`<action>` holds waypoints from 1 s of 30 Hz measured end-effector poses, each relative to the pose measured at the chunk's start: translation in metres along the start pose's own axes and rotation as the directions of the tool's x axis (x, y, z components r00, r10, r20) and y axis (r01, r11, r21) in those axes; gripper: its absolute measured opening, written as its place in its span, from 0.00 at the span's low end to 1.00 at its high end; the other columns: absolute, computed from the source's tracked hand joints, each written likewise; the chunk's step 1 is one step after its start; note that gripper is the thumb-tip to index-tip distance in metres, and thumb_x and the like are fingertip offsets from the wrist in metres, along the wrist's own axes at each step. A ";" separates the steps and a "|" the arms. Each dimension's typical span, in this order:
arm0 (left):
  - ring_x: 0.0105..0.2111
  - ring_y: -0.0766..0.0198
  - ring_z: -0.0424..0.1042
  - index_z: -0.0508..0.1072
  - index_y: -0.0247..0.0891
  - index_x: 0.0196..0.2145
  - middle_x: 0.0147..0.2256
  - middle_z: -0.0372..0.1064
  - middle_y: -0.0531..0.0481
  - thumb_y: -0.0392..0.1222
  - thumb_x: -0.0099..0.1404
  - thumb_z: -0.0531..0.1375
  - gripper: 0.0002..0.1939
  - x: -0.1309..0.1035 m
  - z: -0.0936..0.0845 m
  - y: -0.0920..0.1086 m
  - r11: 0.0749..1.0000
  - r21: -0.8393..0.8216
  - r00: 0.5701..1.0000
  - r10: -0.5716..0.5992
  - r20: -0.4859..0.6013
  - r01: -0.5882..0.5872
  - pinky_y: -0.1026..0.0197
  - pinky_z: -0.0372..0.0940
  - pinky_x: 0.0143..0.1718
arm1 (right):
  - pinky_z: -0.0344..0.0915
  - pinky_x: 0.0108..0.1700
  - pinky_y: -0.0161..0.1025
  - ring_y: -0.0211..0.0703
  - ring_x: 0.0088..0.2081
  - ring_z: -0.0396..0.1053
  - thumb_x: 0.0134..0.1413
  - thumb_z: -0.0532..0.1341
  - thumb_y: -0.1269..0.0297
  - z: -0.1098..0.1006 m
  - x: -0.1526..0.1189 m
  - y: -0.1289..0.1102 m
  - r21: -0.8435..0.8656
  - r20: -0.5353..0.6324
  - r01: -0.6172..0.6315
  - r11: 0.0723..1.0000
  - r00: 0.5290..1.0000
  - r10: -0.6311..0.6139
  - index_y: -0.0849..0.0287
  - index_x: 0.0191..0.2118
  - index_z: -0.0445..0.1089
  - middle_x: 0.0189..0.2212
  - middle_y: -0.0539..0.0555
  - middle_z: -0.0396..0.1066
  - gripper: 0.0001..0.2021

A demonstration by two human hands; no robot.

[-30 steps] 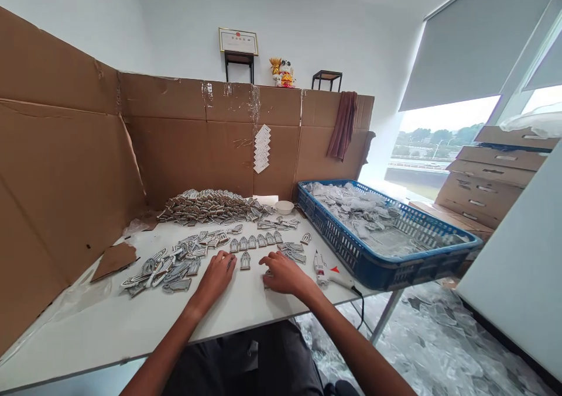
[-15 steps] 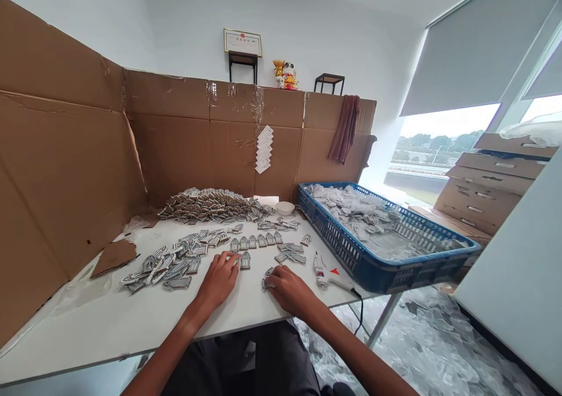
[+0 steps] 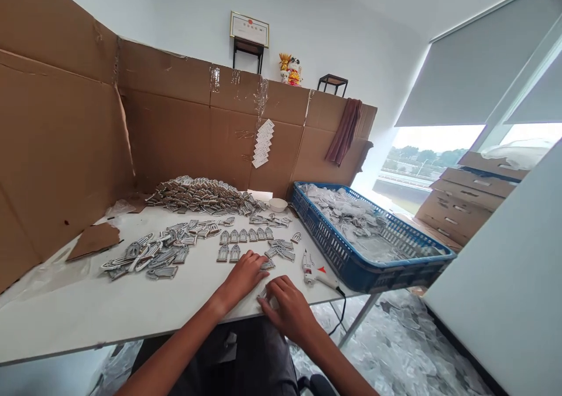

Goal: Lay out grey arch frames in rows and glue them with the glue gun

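My left hand [image 3: 246,272] is at the middle of the white table [image 3: 197,299], its thumb and fingers closed about a small grey arched, window-shaped piece [image 3: 267,264]. Just right of it and nearer the edge, my right hand [image 3: 287,305] curls over another such piece [image 3: 262,294], mostly hidden by the fingers. Beyond the hands a row of arched pieces [image 3: 243,236] stands side by side, with two more pieces [image 3: 229,252] below its left end. A small loose stack [image 3: 281,250] and a single arched piece [image 3: 296,237] lie to the right.
A glue gun [image 3: 314,272] with a black cord lies at right. Beside it is a blue crate [image 3: 373,270] of clear plastic wrappings. Scattered pieces [image 3: 153,255] and a large heap [image 3: 202,194] occupy the left and back. A white bowl [image 3: 277,205] is near the cardboard wall [image 3: 175,133].
My left hand has moved right, from the lower row to beside my right hand, leaving two pieces uncovered there. My right hand has come slightly nearer the edge. The view has tilted.
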State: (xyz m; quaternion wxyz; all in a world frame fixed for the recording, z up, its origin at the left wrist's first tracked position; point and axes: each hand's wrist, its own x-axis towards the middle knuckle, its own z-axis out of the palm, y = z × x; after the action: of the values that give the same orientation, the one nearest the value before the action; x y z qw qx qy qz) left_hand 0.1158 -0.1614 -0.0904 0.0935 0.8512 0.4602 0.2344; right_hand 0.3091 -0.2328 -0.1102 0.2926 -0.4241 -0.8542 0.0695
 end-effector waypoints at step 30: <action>0.70 0.47 0.66 0.74 0.37 0.63 0.65 0.73 0.38 0.34 0.75 0.48 0.24 -0.015 0.016 -0.062 0.989 0.102 0.986 -0.091 -0.139 0.106 0.39 0.62 0.73 | 0.71 0.55 0.41 0.47 0.48 0.76 0.66 0.65 0.75 0.030 0.085 0.042 0.173 -0.001 -0.013 0.985 1.000 0.013 0.58 0.48 0.77 0.47 0.58 0.76 0.09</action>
State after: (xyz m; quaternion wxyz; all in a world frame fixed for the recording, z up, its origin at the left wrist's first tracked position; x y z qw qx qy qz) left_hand 0.0712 -0.1383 -0.1322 0.0276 0.8135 0.5192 0.2605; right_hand 0.2813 -0.1370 -0.1127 0.3286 -0.4028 -0.8419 0.1449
